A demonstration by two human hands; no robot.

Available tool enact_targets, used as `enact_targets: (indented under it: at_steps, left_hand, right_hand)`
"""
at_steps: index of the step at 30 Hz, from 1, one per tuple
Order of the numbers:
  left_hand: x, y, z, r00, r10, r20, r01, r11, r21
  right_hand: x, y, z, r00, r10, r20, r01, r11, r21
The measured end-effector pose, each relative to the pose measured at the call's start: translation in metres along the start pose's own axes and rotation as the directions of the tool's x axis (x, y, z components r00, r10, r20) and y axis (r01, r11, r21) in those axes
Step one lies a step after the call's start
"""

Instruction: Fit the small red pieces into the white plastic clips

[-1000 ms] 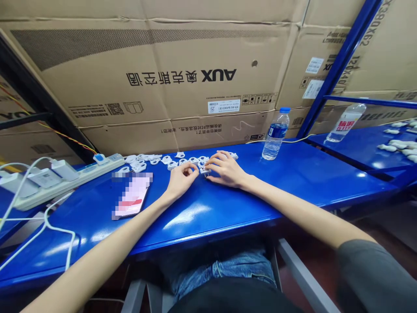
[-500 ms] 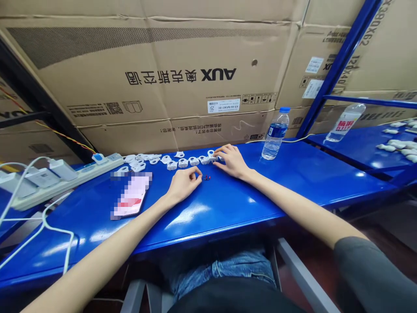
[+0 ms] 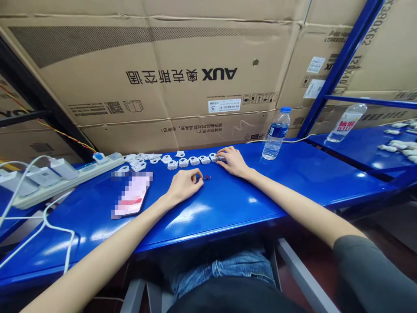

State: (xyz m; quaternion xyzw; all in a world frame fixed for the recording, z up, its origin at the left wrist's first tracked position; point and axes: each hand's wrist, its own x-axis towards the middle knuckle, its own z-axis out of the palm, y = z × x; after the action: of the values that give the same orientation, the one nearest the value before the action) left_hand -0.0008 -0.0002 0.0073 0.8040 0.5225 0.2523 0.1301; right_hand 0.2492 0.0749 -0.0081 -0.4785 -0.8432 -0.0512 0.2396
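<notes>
My left hand point(image 3: 185, 184) rests on the blue table with thumb and forefinger pinched together beside small red and dark pieces point(image 3: 207, 177); whether it grips one of them is too small to tell. Farther right, my right hand point(image 3: 233, 161) has its fingers bent over the right end of a row of small white ring-topped parts point(image 3: 194, 161). Its fingertips touch a white part there, partly hidden by the fingers. More white parts point(image 3: 138, 165) lie in a loose pile at the row's left.
A pink phone-like object point(image 3: 135, 195), partly pixelated, lies left of my left hand. A power strip point(image 3: 87, 174) with chargers and white cables is at the left. One water bottle point(image 3: 275, 137) stands behind right; another point(image 3: 345, 124) is farther right. Cardboard boxes point(image 3: 182, 52) rise behind.
My right hand's fingers have drawn closer together over the white part at the row's end. My left hand has barely moved, still pinched beside the red pieces.
</notes>
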Motion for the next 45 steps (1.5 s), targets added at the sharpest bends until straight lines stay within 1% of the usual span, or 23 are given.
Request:
enact_targets:
  at_steps: [11,21,26,30,33,36,39,42,45]
  left_hand:
    - [-0.001,0.001,0.000,1.000,0.026,-0.003,-0.026,0.998,0.054]
    - [-0.002,0.000,0.000,0.999,0.042,-0.005,-0.042,0.994,0.099]
    - [-0.001,0.001,-0.002,1.000,-0.001,-0.022,0.004,0.992,0.128]
    - [0.000,0.000,-0.005,0.998,-0.045,-0.046,0.052,0.987,0.155]
    - [0.000,0.000,-0.006,0.996,-0.065,-0.057,0.074,0.983,0.167]
    - [0.000,0.000,-0.006,0.996,-0.071,-0.058,0.079,0.984,0.161]
    - [0.001,-0.002,-0.004,0.995,-0.067,-0.070,0.076,0.987,0.140]
    - [0.001,-0.005,-0.003,0.993,-0.061,-0.100,0.069,0.994,0.085]
    - [0.002,-0.009,-0.001,0.986,-0.067,-0.156,0.069,0.998,0.009]
  right_hand:
    - [0.001,0.002,0.005,1.000,0.004,0.008,-0.004,1.000,0.001]
    - [-0.002,-0.005,-0.001,0.999,0.029,-0.026,-0.028,0.999,0.038]
    - [-0.001,-0.015,0.001,1.000,-0.014,-0.027,0.015,0.999,0.052]
    - [0.005,-0.026,0.008,0.995,-0.096,-0.021,0.097,0.995,0.006]
    - [0.011,-0.031,0.014,0.994,-0.107,-0.020,0.106,0.994,-0.007]
    - [0.015,-0.031,0.017,0.995,-0.093,-0.018,0.093,0.996,0.010]
    - [0.015,-0.030,0.018,0.994,-0.106,-0.037,0.107,0.994,0.037]
    - [0.013,-0.030,0.017,0.987,-0.139,-0.075,0.143,0.988,0.055]
    - [0.010,-0.033,0.012,0.978,-0.170,-0.123,0.179,0.982,0.066]
